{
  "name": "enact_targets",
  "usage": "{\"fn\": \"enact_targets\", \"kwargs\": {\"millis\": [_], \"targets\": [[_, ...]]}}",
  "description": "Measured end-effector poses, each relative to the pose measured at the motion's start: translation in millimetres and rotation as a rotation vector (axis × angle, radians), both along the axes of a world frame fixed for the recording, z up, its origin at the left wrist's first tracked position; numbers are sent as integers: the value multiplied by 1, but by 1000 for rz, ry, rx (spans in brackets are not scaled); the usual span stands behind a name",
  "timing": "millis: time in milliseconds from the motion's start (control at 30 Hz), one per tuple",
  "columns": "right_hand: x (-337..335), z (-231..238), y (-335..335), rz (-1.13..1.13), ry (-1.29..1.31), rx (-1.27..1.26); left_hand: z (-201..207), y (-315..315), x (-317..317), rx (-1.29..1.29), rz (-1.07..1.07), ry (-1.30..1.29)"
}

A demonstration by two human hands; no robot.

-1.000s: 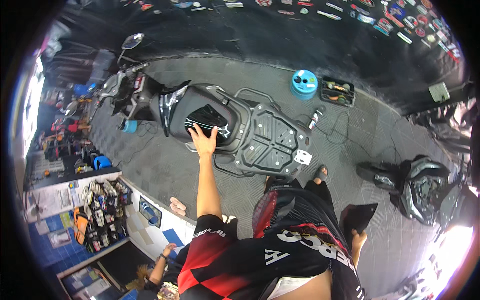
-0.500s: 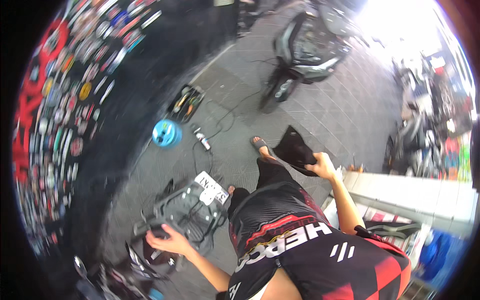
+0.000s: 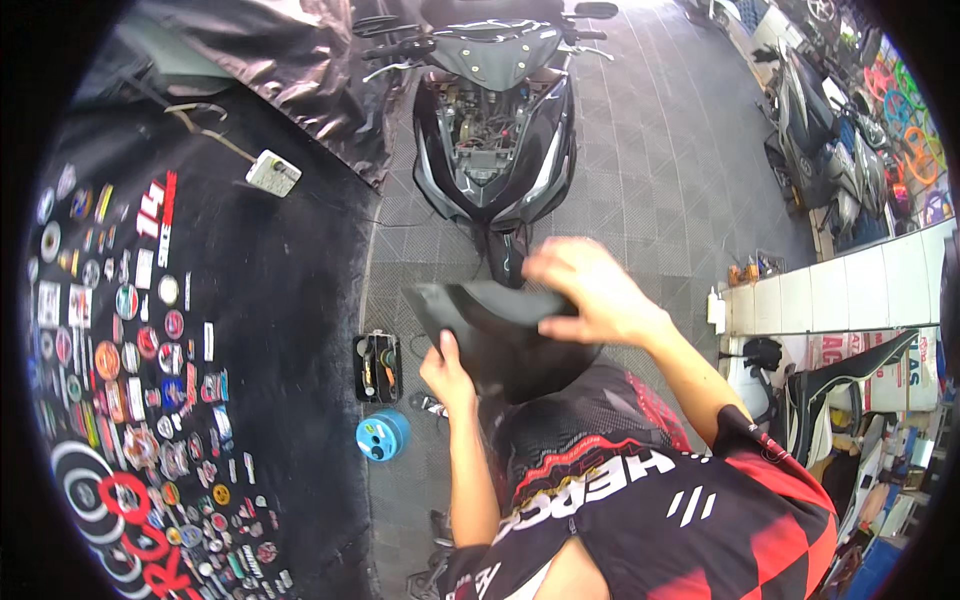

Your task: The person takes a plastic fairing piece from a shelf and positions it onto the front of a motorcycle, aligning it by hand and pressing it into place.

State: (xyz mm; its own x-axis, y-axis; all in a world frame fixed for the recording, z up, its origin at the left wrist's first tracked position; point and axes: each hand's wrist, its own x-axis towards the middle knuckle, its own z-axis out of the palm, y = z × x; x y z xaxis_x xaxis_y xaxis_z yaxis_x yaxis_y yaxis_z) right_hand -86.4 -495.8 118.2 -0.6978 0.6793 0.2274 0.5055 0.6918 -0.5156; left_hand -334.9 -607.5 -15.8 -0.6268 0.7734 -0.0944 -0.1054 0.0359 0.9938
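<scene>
stickers [image 3: 130, 340]: many small round and oblong ones, red, white, yellow, on the dark wall left of the scooter [image 3: 497, 130] | white tag [image 3: 273, 173]: small rectangle with dots, same wall, nearer the scooter's front | poster [image 3: 900, 365]: white with red lettering, on the counter front far right of the scooter
</scene>
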Motion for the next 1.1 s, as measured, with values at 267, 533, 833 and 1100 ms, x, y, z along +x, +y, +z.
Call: {"fn": "enact_targets", "kwargs": {"millis": [267, 533, 833, 1100], "targets": [[-1, -126, 110, -878, 594, -276, -8, 228, -24, -158, -40, -175], [-81, -187, 252, -968, 516, -384, -73, 432, -61, -189, -359, 52], [-94, -205, 337, -1233, 287, -356, -73, 534, -92, -237, -918, 403], [-93, -176, 353, -1326, 212, -405, -52, 536, -92, -323, -963, 444]]}}
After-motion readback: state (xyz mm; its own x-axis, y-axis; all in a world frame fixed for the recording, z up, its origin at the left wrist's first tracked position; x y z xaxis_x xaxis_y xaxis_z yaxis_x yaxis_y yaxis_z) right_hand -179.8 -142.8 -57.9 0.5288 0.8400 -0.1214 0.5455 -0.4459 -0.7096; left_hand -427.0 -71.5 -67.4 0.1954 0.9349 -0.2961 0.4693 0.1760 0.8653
